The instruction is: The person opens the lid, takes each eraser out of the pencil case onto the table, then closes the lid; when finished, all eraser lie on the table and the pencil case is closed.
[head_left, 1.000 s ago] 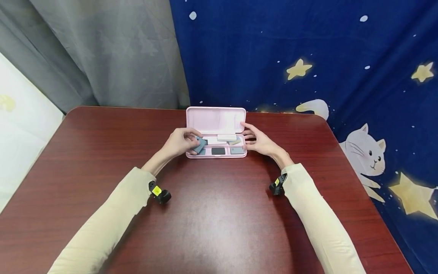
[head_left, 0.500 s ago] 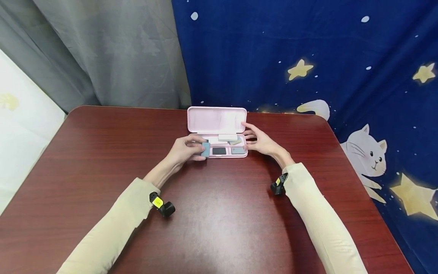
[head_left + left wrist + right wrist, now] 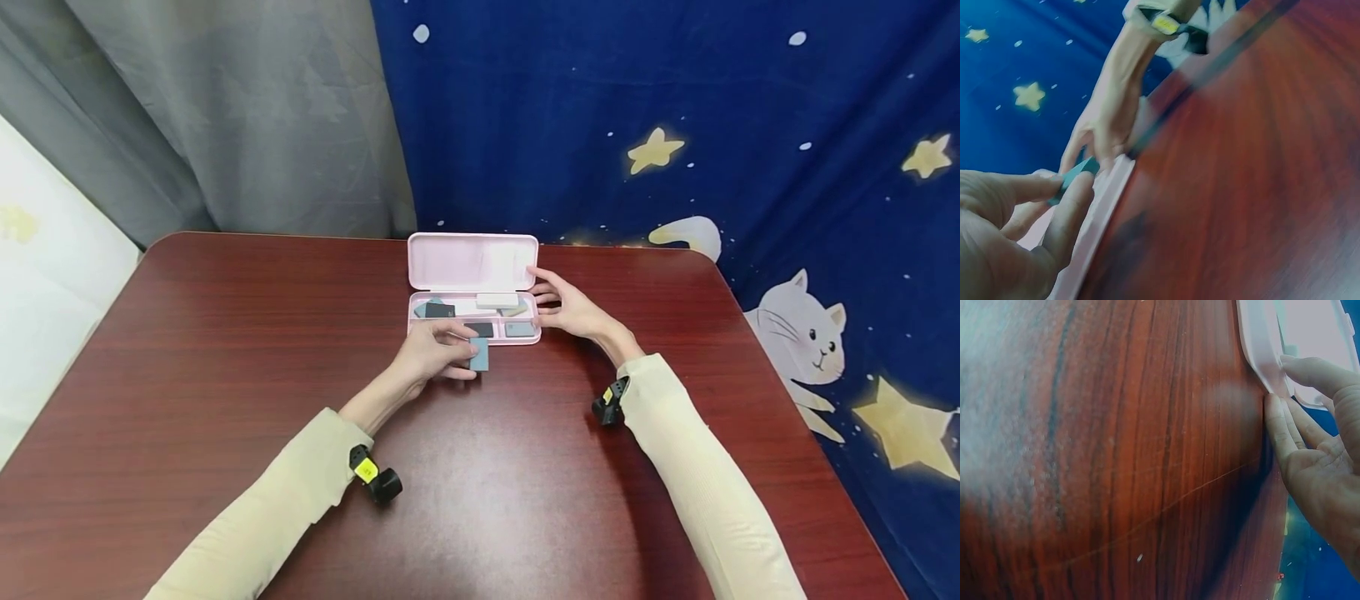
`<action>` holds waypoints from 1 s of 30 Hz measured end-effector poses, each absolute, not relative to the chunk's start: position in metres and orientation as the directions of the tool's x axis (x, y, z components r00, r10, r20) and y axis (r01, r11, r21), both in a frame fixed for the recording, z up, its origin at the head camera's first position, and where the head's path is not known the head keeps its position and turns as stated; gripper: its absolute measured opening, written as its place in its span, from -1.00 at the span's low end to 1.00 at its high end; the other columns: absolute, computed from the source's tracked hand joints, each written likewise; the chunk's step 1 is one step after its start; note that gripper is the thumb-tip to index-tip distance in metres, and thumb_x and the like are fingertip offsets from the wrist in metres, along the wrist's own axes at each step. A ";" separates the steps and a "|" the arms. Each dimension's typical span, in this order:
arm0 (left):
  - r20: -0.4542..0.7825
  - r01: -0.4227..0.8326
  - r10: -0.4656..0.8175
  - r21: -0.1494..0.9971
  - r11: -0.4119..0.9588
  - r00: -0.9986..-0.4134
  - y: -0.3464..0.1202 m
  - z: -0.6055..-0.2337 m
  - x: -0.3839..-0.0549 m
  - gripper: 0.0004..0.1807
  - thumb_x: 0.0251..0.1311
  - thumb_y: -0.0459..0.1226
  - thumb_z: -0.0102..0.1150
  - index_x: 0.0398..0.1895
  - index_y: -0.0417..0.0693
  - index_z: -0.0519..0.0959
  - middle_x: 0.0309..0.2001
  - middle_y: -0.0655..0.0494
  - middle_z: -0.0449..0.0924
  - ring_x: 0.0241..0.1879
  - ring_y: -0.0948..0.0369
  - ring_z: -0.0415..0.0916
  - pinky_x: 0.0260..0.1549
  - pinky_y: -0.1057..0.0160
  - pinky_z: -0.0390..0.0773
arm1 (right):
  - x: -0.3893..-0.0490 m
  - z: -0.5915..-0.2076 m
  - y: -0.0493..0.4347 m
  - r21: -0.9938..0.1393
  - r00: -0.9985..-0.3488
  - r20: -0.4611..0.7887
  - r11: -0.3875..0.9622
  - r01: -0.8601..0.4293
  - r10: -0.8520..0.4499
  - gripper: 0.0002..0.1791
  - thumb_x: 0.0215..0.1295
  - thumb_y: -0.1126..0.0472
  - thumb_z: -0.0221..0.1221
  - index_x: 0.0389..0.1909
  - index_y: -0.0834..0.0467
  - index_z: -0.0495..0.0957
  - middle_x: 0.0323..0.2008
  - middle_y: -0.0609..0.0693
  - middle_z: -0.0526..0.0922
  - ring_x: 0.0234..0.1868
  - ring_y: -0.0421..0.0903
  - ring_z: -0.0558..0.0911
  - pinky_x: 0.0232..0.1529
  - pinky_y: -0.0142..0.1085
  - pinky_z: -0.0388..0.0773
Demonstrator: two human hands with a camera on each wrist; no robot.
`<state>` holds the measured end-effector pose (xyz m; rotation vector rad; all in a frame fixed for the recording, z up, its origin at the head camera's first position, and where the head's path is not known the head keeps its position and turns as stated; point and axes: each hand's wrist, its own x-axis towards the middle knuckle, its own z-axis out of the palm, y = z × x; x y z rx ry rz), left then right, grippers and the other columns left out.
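Note:
A pink pencil case (image 3: 454, 263) stands at the back of the table with its lid raised. My left hand (image 3: 429, 353) pinches a flat blue-grey eraser (image 3: 481, 356) between thumb and fingers, just in front of the case. In the left wrist view this eraser (image 3: 1080, 176) shows as a small teal block at the fingertips. Fairly straight, the fingers of my right hand (image 3: 572, 312) touch the right end of the case. Inside lie a white eraser-like block (image 3: 497, 301), a dark block (image 3: 440, 310) and another blue-grey block (image 3: 519, 329). My left fingers partly cover the front compartments.
The brown wooden table (image 3: 480, 492) spreads out in front of the case. Behind its back edge hang a grey curtain (image 3: 285, 117) and a blue curtain (image 3: 540, 117) with stars and a cat. Both wrists carry a small black camera.
My left hand has lifted the blue-grey eraser from the left side of the case and brought it right and toward me, past the front rim. The right hand stays at the case's end.

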<state>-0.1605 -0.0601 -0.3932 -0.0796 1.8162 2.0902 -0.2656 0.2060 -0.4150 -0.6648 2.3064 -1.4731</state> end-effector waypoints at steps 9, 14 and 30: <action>-0.312 -0.334 0.180 0.936 -0.114 -0.933 -0.024 -0.397 -0.154 -0.76 0.11 -0.56 0.25 -0.13 -0.41 0.60 -0.40 -0.10 0.61 -0.55 0.16 0.61 -0.44 0.12 0.68 | -0.263 -0.405 0.200 -0.920 -0.825 -0.048 0.346 -0.183 -0.564 -0.04 0.12 0.58 0.21 0.49 0.27 -0.07 0.20 0.47 0.29 0.20 0.36 0.35 0.21 0.17 0.30; -0.325 -0.347 0.173 0.930 -0.122 -0.930 -0.007 -0.404 -0.156 -0.78 0.08 -0.57 0.27 -0.17 -0.42 0.61 -0.44 -0.09 0.62 -0.56 0.13 0.62 -0.47 0.10 0.67 | -0.263 -0.402 0.199 -0.917 -0.827 -0.050 0.353 -0.183 -0.560 -0.06 0.12 0.59 0.21 0.48 0.27 -0.04 0.19 0.45 0.30 0.19 0.34 0.36 0.20 0.15 0.32; -0.131 -0.124 0.071 0.988 0.092 -0.989 0.021 -0.421 -0.155 -0.86 0.04 -0.54 0.32 -0.29 -0.35 0.65 -0.47 -0.09 0.63 -0.54 0.12 0.65 -0.58 0.21 0.65 | -0.266 -0.412 0.206 -0.898 -0.839 -0.032 0.385 -0.215 -0.544 -0.06 0.13 0.54 0.24 0.49 0.15 0.01 0.18 0.34 0.35 0.17 0.22 0.41 0.18 0.06 0.40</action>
